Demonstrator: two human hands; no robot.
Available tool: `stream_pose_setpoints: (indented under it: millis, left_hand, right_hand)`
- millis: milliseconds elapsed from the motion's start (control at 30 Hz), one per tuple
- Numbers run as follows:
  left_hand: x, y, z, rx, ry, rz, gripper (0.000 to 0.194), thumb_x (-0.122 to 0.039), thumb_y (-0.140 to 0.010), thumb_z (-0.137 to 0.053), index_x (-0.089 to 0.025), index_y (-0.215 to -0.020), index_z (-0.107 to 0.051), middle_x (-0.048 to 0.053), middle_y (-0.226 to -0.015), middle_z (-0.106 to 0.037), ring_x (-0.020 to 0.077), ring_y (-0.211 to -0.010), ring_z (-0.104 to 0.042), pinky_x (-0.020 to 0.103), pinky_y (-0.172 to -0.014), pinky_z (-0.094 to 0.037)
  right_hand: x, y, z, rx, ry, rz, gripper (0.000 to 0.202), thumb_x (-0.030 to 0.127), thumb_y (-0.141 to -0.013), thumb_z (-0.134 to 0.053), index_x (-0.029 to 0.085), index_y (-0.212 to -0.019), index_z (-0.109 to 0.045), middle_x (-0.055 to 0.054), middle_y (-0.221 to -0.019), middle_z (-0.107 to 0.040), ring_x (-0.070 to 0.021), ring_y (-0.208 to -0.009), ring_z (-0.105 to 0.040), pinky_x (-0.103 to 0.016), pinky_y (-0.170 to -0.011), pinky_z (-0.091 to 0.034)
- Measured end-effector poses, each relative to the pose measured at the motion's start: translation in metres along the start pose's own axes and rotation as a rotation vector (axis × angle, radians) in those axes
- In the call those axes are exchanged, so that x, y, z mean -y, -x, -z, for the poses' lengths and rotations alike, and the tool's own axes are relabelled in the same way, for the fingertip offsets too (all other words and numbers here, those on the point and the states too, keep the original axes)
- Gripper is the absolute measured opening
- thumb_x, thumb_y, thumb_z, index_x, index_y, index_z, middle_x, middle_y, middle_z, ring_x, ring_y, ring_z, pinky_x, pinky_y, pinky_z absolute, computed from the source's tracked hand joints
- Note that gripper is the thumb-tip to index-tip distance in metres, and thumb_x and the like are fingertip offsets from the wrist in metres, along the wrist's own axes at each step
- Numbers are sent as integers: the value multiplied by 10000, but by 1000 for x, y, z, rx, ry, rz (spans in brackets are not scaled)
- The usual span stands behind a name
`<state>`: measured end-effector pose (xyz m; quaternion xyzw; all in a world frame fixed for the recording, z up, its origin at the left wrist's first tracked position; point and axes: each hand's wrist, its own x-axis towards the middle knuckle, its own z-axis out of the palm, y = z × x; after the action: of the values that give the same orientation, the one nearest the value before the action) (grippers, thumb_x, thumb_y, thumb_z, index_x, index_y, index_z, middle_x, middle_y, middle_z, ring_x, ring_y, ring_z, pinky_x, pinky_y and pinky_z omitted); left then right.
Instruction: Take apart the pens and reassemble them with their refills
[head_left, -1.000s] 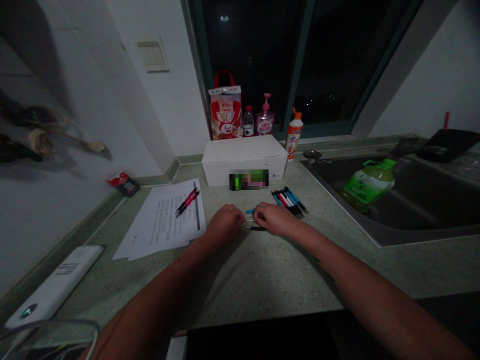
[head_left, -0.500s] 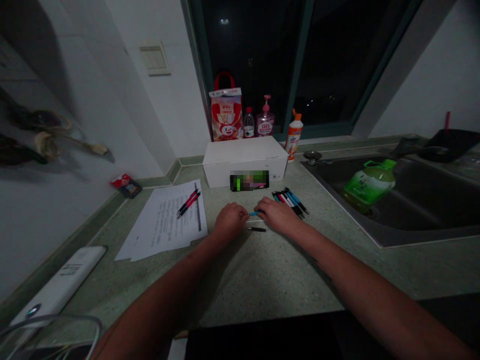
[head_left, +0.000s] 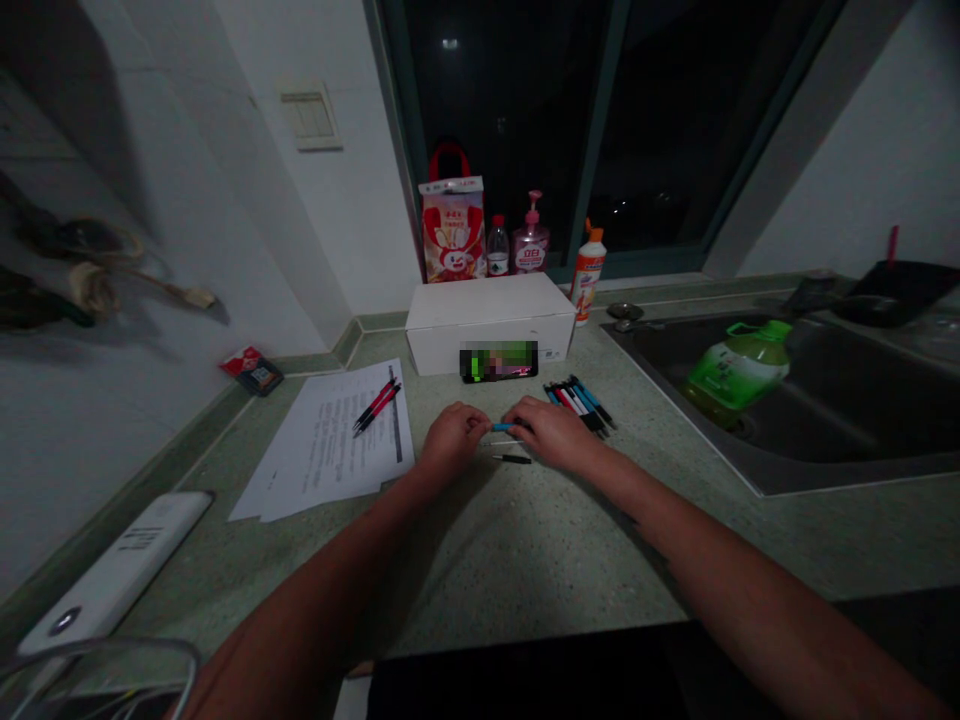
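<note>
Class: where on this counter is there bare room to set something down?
The widest bare patch of counter lies between the forearms, from the black pen piece to the front edge. Another lies between the right forearm and sink. Crowded: around the left hand and right hand, pinching the blue pen piece, with a pen row alongside.

Blue pen piece (head_left: 502, 427), ends hidden by left hand (head_left: 454, 436) and right hand (head_left: 546, 430), phone screen (head_left: 498, 361) pixelated, sink (head_left: 840, 425) cut off.

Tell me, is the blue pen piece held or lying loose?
Held: the blue pen piece shows between the fingertips of the left hand and right hand.
</note>
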<state>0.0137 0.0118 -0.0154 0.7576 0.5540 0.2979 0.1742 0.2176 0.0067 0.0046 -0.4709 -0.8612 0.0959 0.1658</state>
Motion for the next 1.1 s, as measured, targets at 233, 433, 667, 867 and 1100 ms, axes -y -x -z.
stream_pose_setpoints:
  millis: [233,433,667,867,1100]
  left_hand:
    - [-5,2,6,-53,109,74,102,-258,-847,-654,-171,-832,-704,47,-853,-668,184,-786,-599,317,-769,-479]
    - [-6,2,4,-49,160,57,73,-232,-838,-655,-176,-826,-701,34,-842,-666,173,-790,-591,308,-772,-472]
    - [-4,2,1,-51,301,121,136,-292,-806,-699,-161,-838,-679,13,-780,-662,151,-721,-577,277,-698,-466]
    - [0,5,2,55,77,-44,128,-270,-802,-711,-180,-890,-694,43,-876,-681,186,-836,-596,325,-794,-475]
    - [-3,7,1,191,-211,-204,109,-163,-851,-614,-196,-815,-711,78,-903,-683,237,-920,-581,373,-864,-445]
  right_hand:
    - [0,1,5,-52,-37,-5,149,254,-959,-570,193,-1040,-679,-72,-1053,-678,-201,-1008,-629,-289,-846,-443]
    - [0,1,4,-52,-45,21,156,262,-961,-563,204,-1047,-680,-78,-1057,-681,-205,-992,-630,-301,-832,-448]
    - [2,1,-2,-54,-109,21,159,273,-959,-561,191,-1056,-657,-69,-1050,-697,-196,-952,-633,-285,-803,-435]
    - [1,0,-1,-163,-146,-75,294,230,-963,-513,182,-1247,-567,-83,-1088,-701,-191,-925,-646,-280,-780,-433]
    - [0,-1,3,-185,-104,-72,254,287,-986,-501,180,-1186,-615,-90,-1098,-701,-213,-1002,-631,-305,-854,-437]
